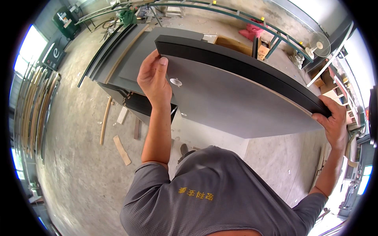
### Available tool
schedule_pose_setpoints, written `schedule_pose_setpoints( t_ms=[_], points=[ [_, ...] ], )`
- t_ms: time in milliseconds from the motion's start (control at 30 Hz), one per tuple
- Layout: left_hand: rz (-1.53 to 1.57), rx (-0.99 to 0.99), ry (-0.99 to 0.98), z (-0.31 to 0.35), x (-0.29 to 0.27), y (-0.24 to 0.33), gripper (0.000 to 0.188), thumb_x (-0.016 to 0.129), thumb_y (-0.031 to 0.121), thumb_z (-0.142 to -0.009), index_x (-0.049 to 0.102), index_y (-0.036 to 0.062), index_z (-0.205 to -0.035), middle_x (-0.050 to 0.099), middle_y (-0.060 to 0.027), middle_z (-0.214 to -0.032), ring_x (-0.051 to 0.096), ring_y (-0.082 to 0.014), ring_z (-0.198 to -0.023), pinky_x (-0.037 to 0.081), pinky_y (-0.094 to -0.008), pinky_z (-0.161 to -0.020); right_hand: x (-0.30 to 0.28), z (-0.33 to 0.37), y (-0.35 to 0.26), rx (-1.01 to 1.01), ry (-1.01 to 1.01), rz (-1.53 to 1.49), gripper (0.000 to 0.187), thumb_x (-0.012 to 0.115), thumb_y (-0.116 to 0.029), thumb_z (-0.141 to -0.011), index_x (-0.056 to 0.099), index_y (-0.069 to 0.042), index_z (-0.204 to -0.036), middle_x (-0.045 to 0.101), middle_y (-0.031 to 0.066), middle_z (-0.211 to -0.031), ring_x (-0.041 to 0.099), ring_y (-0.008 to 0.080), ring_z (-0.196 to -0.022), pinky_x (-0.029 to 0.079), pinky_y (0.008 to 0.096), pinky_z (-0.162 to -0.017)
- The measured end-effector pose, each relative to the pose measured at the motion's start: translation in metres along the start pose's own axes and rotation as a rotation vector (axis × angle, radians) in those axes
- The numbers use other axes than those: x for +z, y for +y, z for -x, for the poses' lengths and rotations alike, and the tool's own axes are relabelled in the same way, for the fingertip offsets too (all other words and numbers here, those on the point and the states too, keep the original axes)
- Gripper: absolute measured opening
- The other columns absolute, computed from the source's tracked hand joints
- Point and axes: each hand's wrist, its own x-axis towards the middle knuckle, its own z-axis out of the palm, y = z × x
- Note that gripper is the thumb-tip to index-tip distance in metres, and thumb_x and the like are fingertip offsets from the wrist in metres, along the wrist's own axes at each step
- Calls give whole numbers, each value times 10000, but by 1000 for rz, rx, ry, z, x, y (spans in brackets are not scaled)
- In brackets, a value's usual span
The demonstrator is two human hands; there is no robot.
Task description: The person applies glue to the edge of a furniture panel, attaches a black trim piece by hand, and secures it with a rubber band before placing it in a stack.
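A large grey door panel [220, 98] tilts in front of me, a black edge strip [244, 69] running along its upper edge. Near its left end a whitish round recess [176, 82] shows in the grey face. My left hand [155, 80] pinches the left end of the black-edged side, thumb on the face turned to me and fingers mostly behind. At the far right end, my right hand [334, 120] is closed over the same edge with its thumb below the strip. The panel's far side is hidden.
Left of the panel, grey boards [132, 59] lie stacked with a wooden strip [125, 53] and long black strips. Wood offcuts [122, 150] lie on the concrete floor. Behind stand a green metal frame [236, 16] and a fan [318, 45]. Long strips [35, 110] lean at far left.
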Motion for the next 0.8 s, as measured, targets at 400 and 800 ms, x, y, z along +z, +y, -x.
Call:
schedule_pose_setpoints(
  t_ms=[400, 800],
  points=[
    [1, -6, -10, 0, -2, -2, 294, 699, -56, -930, 679, -52, -1223, 729, -78, -1072, 657, -90, -953, 497, -209, -863, 8, -3, 6, 4, 20, 23, 516, 898, -152, -703, 673, 30, -1130, 684, 131, -864, 625, 182, -756, 507, 303, -732],
    [-28, -77, 71, -6, 0, 3, 220, 686, -72, -924, 703, -54, -1142, 719, -82, -1028, 662, -103, -920, 525, -216, -827, 18, -8, 7, -156, -19, 168, 497, 849, -189, -746, 690, -24, -1187, 701, 167, -943, 662, 324, -784, 524, 334, -746]
  ],
)
